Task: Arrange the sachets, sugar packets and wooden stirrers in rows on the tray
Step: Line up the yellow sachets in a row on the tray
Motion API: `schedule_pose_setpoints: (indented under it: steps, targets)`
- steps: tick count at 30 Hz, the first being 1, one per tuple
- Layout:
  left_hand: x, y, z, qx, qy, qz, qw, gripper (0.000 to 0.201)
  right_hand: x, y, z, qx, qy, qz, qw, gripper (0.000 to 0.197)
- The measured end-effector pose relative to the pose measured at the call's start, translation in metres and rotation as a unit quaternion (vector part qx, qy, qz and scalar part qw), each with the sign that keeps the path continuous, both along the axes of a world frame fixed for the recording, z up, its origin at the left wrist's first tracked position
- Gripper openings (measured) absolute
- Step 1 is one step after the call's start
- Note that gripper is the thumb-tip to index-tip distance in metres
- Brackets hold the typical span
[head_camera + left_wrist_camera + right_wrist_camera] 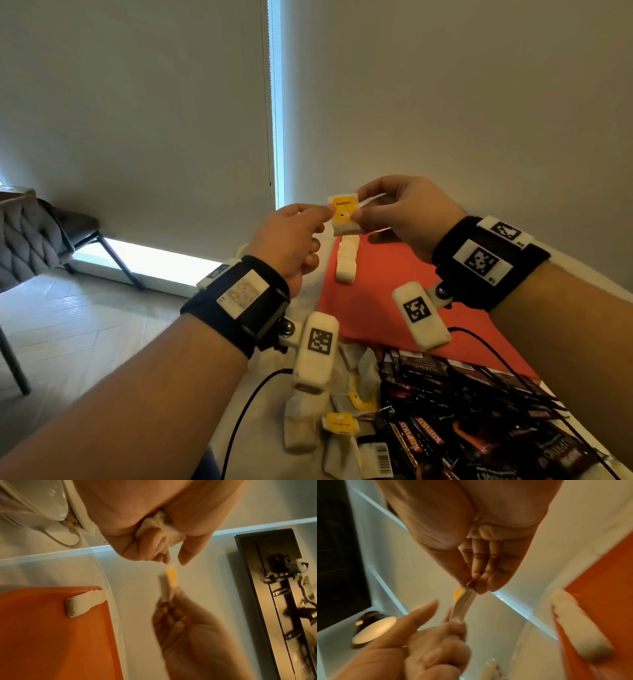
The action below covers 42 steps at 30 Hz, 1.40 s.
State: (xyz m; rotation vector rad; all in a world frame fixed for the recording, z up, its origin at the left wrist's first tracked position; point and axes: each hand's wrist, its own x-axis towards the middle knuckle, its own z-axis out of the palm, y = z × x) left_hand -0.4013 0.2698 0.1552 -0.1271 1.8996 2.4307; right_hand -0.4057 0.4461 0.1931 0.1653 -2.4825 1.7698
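Observation:
Both hands hold one white tea bag (344, 214) with a yellow tag up in the air above the far end of the red tray (387, 291). My left hand (327, 214) pinches its left edge, and my right hand (358, 214) pinches its right edge and string. In the left wrist view the left hand (173, 562) also keeps a crumpled white tea bag (161, 524) in its palm. A short row of tea bags (346, 260) lies along the tray's left side. Loose tea bags (342, 411) and dark coffee sachets (462, 411) lie heaped near me.
The tray sits on a white-covered table whose left edge (239, 411) drops to the floor. A grey chair (30, 233) stands at the far left. Black wrist cables (246, 404) trail over the heap. A clear jug (34, 504) stands near the tray's far corner.

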Motion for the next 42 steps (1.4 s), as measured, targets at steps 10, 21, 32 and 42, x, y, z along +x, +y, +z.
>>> schedule_pose_setpoints:
  steps: [10,21,32,42]
  targets:
    - [-0.015,-0.018,-0.004,0.082,-0.06,-0.008,0.995,0.015,-0.033,0.009,-0.076,0.035,-0.211,-0.079,0.974,0.024]
    - [-0.019,-0.022,-0.007,0.094,-0.071,-0.001,0.993,0.011,-0.043,-0.001,-0.096,0.081,-0.238,-0.088,0.964,0.015]
    - [-0.004,-0.016,-0.005,0.223,-0.094,-0.035,0.97,0.012,-0.032,0.001,-0.076,0.119,-0.213,-0.095,0.965,0.015]
    - [0.017,0.009,-0.005,0.316,-0.11,-0.043,0.942,0.017,0.037,-0.015,-0.033,0.135,0.082,0.032,0.987,0.027]
